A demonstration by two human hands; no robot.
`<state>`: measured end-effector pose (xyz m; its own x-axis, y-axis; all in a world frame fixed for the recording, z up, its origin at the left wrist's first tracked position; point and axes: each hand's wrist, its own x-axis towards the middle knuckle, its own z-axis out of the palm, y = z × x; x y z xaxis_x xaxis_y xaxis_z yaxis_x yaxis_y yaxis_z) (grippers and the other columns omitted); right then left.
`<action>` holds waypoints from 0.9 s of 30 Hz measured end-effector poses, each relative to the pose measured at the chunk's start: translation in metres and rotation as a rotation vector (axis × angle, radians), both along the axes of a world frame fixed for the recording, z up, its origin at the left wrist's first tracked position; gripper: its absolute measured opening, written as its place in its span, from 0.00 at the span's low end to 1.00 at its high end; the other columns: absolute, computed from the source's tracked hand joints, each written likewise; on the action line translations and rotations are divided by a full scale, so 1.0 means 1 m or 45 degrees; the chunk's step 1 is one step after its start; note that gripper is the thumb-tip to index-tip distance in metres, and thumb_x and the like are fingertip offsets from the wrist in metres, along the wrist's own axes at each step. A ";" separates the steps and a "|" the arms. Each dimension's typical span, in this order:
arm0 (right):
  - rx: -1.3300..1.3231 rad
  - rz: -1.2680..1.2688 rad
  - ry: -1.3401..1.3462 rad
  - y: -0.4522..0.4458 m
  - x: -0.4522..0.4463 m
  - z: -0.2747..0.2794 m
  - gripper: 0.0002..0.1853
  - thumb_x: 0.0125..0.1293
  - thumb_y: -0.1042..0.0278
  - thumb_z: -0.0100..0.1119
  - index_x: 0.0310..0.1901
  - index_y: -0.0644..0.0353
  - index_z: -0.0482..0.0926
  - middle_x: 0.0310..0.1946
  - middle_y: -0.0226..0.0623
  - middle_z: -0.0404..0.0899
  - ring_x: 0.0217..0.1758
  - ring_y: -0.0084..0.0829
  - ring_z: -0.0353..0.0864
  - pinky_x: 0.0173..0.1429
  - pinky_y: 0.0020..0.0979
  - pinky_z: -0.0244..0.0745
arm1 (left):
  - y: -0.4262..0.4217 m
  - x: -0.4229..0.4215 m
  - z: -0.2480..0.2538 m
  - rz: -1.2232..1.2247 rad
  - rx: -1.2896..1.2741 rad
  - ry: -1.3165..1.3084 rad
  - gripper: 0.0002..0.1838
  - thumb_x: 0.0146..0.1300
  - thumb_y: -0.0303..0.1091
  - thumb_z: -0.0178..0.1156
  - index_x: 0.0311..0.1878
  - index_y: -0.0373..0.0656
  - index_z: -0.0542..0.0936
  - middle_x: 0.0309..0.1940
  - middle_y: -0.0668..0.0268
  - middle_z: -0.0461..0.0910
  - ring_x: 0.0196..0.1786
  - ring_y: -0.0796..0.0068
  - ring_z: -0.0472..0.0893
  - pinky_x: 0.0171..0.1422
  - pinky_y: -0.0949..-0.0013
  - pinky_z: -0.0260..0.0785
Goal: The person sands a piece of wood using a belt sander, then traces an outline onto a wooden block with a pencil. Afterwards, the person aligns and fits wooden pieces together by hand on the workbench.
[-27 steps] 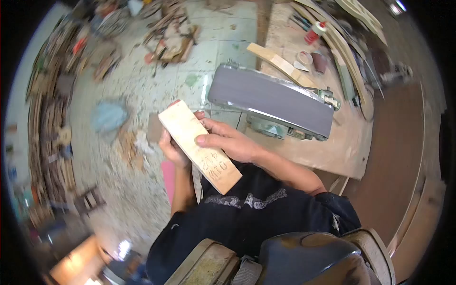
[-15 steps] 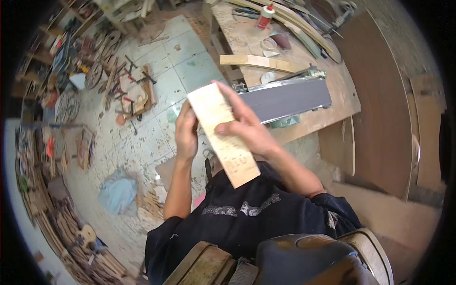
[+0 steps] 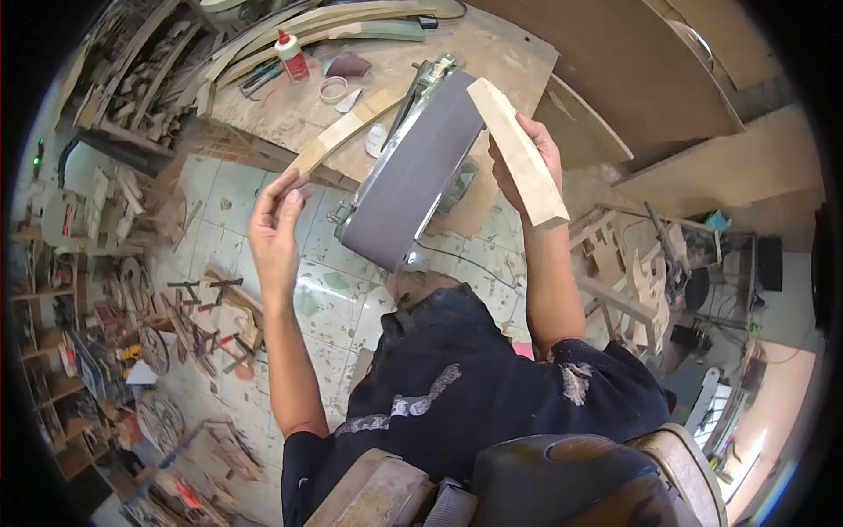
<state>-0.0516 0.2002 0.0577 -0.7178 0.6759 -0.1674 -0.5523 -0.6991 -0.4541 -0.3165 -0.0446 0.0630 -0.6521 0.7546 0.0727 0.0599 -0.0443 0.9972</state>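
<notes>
In my right hand (image 3: 537, 151) is a pale wooden block (image 3: 518, 151), slightly curved and held tilted beside the belt sander. The fingers wrap its right side and back. The sander's wide dark belt (image 3: 408, 171) lies between my two hands. My left hand (image 3: 277, 228) is raised with thumb and fingers apart, holding nothing. Its fingertips are close to the near end of a curved wooden strip (image 3: 347, 127) lying on the workbench; whether they touch it I cannot tell.
The workbench (image 3: 492, 44) carries a red-and-white glue bottle (image 3: 292, 60), a tape roll (image 3: 334, 89), folded sandpaper (image 3: 349, 65) and long curved strips (image 3: 307, 31). Brown boards (image 3: 615, 61) lean at the right. Clamped wood pieces (image 3: 233, 316) and offcuts lie on the tiled floor.
My view has turned right toward the sander. The block, earlier between both hands over my chest, is now in my right hand alone; my left hand has let go and moved left.
</notes>
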 end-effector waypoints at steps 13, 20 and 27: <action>0.570 -0.592 -0.772 -0.017 -0.045 0.004 0.28 0.69 0.64 0.62 0.67 0.69 0.69 0.44 0.42 0.86 0.38 0.25 0.87 0.42 0.27 0.83 | -0.045 -0.113 -0.073 0.043 -0.247 -0.325 0.20 0.76 0.37 0.58 0.64 0.35 0.76 0.57 0.56 0.83 0.52 0.69 0.85 0.61 0.68 0.76; 1.605 -0.557 -2.314 -0.024 -0.108 -0.001 0.31 0.59 0.59 0.59 0.63 0.66 0.74 0.42 0.66 0.83 0.49 0.62 0.83 0.57 0.52 0.78 | 0.023 -0.116 -0.078 -0.620 -0.340 -0.175 0.25 0.74 0.45 0.60 0.63 0.33 0.77 0.56 0.57 0.84 0.56 0.70 0.82 0.65 0.65 0.73; 1.487 -0.546 -2.634 -0.030 -0.143 -0.015 0.29 0.60 0.55 0.60 0.61 0.63 0.75 0.47 0.62 0.83 0.52 0.61 0.83 0.59 0.52 0.78 | 0.101 -0.085 -0.064 -1.000 -0.397 0.033 0.56 0.59 0.65 0.67 0.74 0.25 0.62 0.69 0.36 0.70 0.73 0.50 0.71 0.76 0.59 0.61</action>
<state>-0.1946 0.1701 0.0425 -0.0463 0.9763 0.2116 0.9373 0.1157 -0.3287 -0.4013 0.0566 -0.0010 0.0689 0.9760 -0.2066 0.1500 0.1946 0.9693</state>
